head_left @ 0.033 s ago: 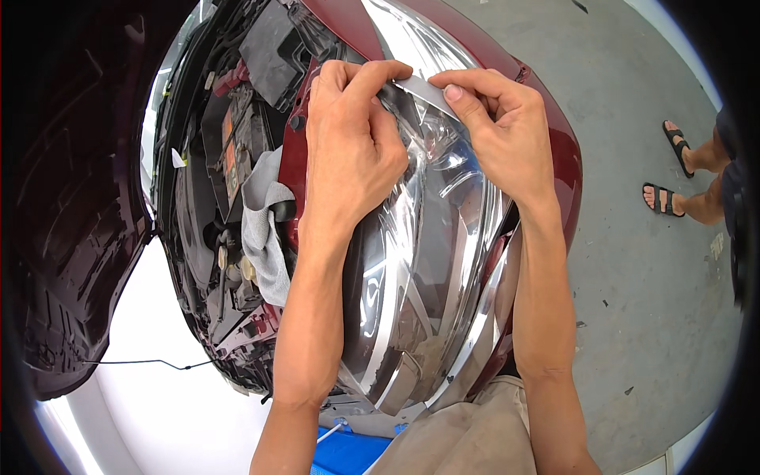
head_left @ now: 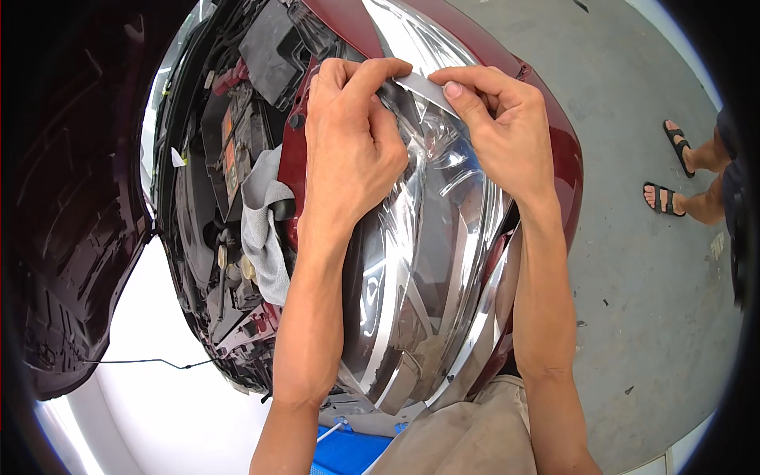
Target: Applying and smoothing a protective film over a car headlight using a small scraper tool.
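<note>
A glossy headlight [head_left: 431, 245] of a dark red car lies before me, with shiny, wrinkled clear film [head_left: 412, 39] over its upper part and the fender beyond. My left hand [head_left: 352, 146] is closed, its index finger and thumb pinching the film's pale edge [head_left: 426, 89] from the left. From the right, my right hand [head_left: 511, 131] grips the same edge between thumb and index finger. A short stretch of that edge spans the gap between both hands, above the headlight's far end. The left hand's thumb tip is hidden.
Left of the headlight is the open engine bay, where a grey cloth [head_left: 265, 222] hangs near the red body edge. The raised hood [head_left: 71, 198] and its thin prop rod [head_left: 142, 362] stand farther left. A person's sandalled feet [head_left: 673, 174] are on the grey floor at right.
</note>
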Tool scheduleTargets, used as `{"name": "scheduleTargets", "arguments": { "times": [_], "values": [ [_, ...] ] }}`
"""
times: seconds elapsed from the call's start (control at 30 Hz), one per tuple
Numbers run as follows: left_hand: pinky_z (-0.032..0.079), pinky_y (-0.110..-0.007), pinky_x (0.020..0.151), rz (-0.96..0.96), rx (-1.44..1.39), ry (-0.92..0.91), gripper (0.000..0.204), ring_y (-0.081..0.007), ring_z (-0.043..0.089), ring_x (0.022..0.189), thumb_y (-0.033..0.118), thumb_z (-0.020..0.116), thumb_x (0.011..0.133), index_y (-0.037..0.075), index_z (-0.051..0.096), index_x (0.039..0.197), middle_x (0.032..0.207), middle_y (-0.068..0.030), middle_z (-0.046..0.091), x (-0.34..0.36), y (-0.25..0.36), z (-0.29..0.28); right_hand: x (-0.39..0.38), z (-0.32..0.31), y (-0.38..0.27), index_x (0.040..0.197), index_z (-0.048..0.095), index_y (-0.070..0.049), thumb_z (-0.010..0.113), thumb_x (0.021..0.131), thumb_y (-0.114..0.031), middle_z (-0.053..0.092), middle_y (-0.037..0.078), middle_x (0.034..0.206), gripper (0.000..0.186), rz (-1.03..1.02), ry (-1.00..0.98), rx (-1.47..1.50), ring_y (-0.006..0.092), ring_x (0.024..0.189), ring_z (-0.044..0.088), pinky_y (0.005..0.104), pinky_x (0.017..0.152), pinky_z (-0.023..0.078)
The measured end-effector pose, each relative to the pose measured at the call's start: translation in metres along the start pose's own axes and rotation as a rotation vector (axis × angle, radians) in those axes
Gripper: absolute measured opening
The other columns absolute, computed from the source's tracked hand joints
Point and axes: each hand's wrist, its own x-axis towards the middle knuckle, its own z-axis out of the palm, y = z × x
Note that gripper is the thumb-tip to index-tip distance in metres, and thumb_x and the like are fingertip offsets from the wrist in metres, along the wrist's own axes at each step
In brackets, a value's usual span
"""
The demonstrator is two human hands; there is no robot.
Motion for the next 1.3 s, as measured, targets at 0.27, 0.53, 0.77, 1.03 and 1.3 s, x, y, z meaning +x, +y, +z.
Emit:
{"name": "scheduleTargets", "arguments": {
  "times": [0.27,0.53,0.77,1.03,1.3],
  "values": [
    [0.046,-0.041,0.082,0.000,0.015,-0.003,0.036,-0.0314,0.055,0.089,-0.009,0.050,0.079,0.004,0.069,0.107,0.091,-0.0164,0.055,-0.001,-0.002,0.000,-0.004,0.001,-0.001,0.098,0.077,-0.003,0.067,0.092,-0.005,0.064,0.002,0.074,0.012,-0.003,-0.016,0.029,0.0089,0.063,0.050,0.0266,0.059,0.042],
    [0.045,-0.041,0.082,0.003,0.007,0.004,0.034,-0.0309,0.055,0.088,-0.009,0.050,0.079,0.005,0.069,0.104,0.091,-0.0161,0.054,-0.001,-0.004,0.001,-0.007,0.000,0.003,0.098,0.077,-0.003,0.067,0.091,-0.004,0.066,0.004,0.076,0.012,-0.055,0.000,0.015,0.0097,0.065,0.052,0.0264,0.061,0.043],
    [0.045,-0.040,0.079,0.014,-0.009,-0.012,0.032,-0.0301,0.054,0.085,-0.010,0.051,0.075,0.005,0.068,0.097,0.088,-0.0144,0.054,-0.001,-0.001,-0.001,-0.015,-0.004,0.002,0.096,0.077,-0.005,0.068,0.091,-0.005,0.062,0.003,0.075,0.011,-0.135,-0.015,-0.016,0.0114,0.066,0.053,0.0270,0.062,0.042],
    [0.045,-0.040,0.078,0.044,-0.047,-0.019,0.027,-0.0292,0.054,0.084,-0.010,0.051,0.072,0.004,0.069,0.088,0.087,-0.0126,0.055,0.000,-0.006,-0.001,-0.026,-0.009,0.003,0.096,0.078,-0.007,0.068,0.090,-0.005,0.060,0.003,0.074,0.012,-0.162,-0.032,-0.017,0.0126,0.068,0.054,0.0267,0.062,0.042],
    [0.051,-0.038,0.084,0.065,-0.084,0.145,0.031,-0.0326,0.063,0.096,-0.005,0.052,0.087,0.001,0.068,0.112,0.106,-0.0188,0.063,-0.002,-0.004,-0.008,-0.048,-0.039,-0.015,0.120,0.066,0.003,0.060,0.102,-0.010,0.065,-0.001,0.087,0.023,0.248,0.038,0.732,0.0049,0.069,0.049,0.0223,0.063,0.041]
  ]
}}
